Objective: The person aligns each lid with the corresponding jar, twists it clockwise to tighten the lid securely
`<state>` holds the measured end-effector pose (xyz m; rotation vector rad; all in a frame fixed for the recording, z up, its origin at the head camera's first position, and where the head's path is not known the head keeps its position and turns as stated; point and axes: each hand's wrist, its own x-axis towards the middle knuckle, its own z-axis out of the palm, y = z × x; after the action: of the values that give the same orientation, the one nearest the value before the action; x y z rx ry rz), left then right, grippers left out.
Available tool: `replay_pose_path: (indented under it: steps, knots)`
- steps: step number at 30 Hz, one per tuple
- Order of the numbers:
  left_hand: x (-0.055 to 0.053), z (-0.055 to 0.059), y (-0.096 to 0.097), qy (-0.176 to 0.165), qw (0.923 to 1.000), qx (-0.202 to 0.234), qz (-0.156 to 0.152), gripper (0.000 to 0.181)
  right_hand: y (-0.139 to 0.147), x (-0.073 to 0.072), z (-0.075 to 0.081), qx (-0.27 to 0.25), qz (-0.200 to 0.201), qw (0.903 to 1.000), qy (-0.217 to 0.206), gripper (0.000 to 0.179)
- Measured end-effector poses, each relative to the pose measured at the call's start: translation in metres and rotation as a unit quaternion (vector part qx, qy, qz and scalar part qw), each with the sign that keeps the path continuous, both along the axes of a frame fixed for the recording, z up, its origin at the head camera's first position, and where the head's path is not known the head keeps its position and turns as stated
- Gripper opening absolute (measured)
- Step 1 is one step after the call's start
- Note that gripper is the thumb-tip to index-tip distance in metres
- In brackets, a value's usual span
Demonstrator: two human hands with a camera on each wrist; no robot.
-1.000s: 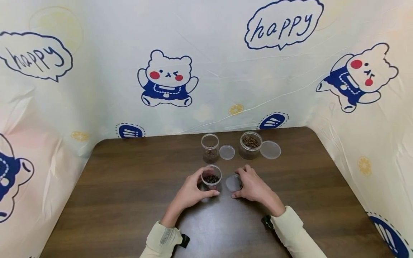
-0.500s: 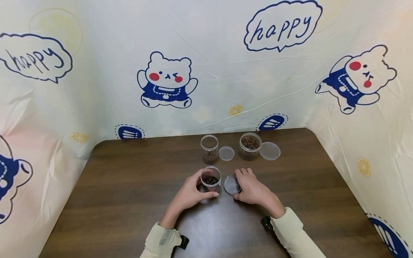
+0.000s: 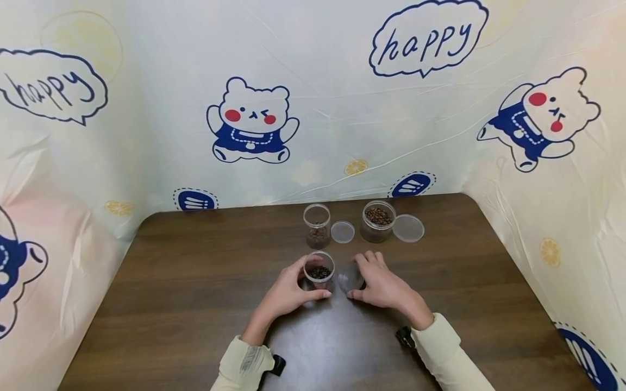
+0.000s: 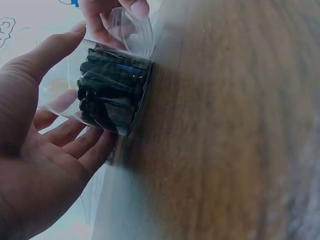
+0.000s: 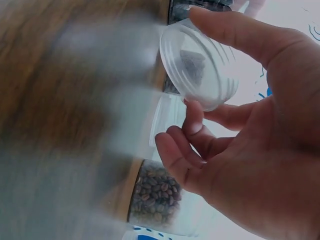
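Observation:
My left hand holds a clear round jar upright on the table, thumb on the near side and fingers around the far side. Dark pieces like beans or seeds fill its lower part in the left wrist view. Just to the right, my right hand pinches a clear screw lid between thumb and fingers. That lid is tilted in the right wrist view, its hollow threaded side partly showing. It stands beside the jar, whose top is uncovered.
Behind the hands stand a narrow uncovered jar and a wider one, both with brown beans. Beside them lie a small lid and a larger lid. A printed cloth hangs past the table's back edge.
The right hand has turned the lid from lying nearly flat to a steeper tilt, its thumb shifting slightly left. The left hand and its jar have stayed in place.

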<state>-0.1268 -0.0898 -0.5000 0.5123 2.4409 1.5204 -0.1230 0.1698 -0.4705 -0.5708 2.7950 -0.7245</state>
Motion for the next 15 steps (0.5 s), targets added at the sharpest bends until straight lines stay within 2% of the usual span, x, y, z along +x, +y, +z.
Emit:
replay_pose_path:
  steps: [7,15]
  knots:
    - [-0.0018,0.0007,0.0005,-0.006,1.0000,0.001,0.000,0.075,-0.0006,-0.0011,-0.0012,-0.010,-0.008,0.9999,-0.003,0.069]
    - [-0.0037,-0.0010,-0.0002,-0.004,1.0000,0.002,-0.005,0.076,-0.0009,-0.0020,-0.0020,-0.035,0.006,0.9994,0.008,0.069]
